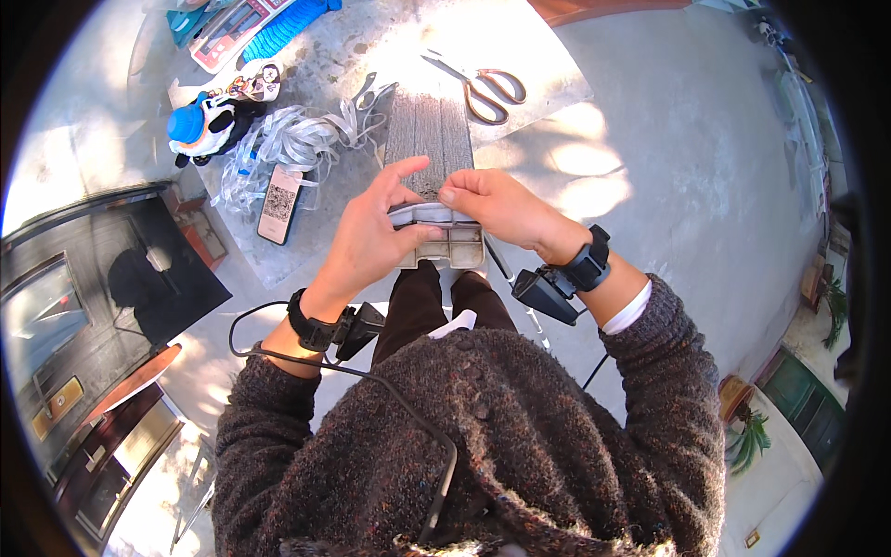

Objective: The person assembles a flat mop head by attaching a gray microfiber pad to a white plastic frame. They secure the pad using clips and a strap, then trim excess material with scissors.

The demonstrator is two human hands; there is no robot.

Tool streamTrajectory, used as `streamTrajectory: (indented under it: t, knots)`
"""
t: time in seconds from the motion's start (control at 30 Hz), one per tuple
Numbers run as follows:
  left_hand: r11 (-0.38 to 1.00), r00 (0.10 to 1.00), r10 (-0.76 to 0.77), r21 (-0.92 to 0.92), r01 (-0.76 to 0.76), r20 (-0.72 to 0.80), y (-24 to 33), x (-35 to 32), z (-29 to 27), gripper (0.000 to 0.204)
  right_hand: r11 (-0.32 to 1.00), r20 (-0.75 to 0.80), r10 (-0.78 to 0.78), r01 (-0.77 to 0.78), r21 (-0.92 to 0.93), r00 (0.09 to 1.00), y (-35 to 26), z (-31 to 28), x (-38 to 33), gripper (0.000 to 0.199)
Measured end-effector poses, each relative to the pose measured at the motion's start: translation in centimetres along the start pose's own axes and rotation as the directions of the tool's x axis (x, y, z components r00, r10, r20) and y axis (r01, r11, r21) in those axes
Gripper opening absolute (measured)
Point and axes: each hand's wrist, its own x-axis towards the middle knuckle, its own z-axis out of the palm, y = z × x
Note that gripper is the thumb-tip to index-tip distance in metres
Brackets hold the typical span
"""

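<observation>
My left hand (367,226) grips the left end of a light grey, layered strip (427,213), its thumb underneath and its fingers spread above. At the right end, my right hand (501,212) has thumb and forefinger pinched together at the strip's upper edge; the exact hold is partly hidden. Beyond both hands stretches a long grey, ribbed textile panel (429,130) lying on the table. Just below the strip, a beige plastic piece with open compartments (452,249) juts over the table's near edge.
Scissors (483,84) with dark handles lie beyond my right hand. To the left are a tangle of whitish ribbon (297,135), a phone (279,204), a plush toy with a blue hat (200,125) and a blue knitted item (288,30). A cable (399,395) crosses my sweater.
</observation>
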Motion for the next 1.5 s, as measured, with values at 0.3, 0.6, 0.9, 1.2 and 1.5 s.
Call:
streamTrajectory:
  t: [0.3,0.6,0.9,1.2,1.5]
  knots:
    - [0.996,0.996,0.076,0.039,-0.074,-0.043,0.3,0.0,0.7,0.074,0.998,0.064,0.019,-0.023,0.063,0.998,-0.6,-0.8,-0.5,0.024]
    - [0.998,0.998,0.057,0.036,-0.056,-0.014,1.0,-0.2,0.7,0.080,0.993,0.080,-0.006,-0.003,0.114,0.997,-0.8,-0.8,-0.8,0.023]
    - [0.994,0.994,0.098,0.046,-0.097,-0.037,0.5,-0.1,1.0,0.079,0.995,0.046,-0.096,0.096,0.008,0.994,-0.9,-0.9,-1.0,0.022]
    - [0.996,0.995,0.087,-0.024,-0.089,-0.057,0.4,-0.2,1.2,0.079,0.989,0.126,-0.099,0.084,0.122,0.987,-1.5,-1.6,-1.5,0.020]
    - [0.991,0.990,0.132,-0.032,-0.133,-0.040,-0.1,-0.2,1.1,0.078,0.981,0.167,-0.144,0.119,0.152,0.975,-1.0,-1.6,-1.4,0.020]
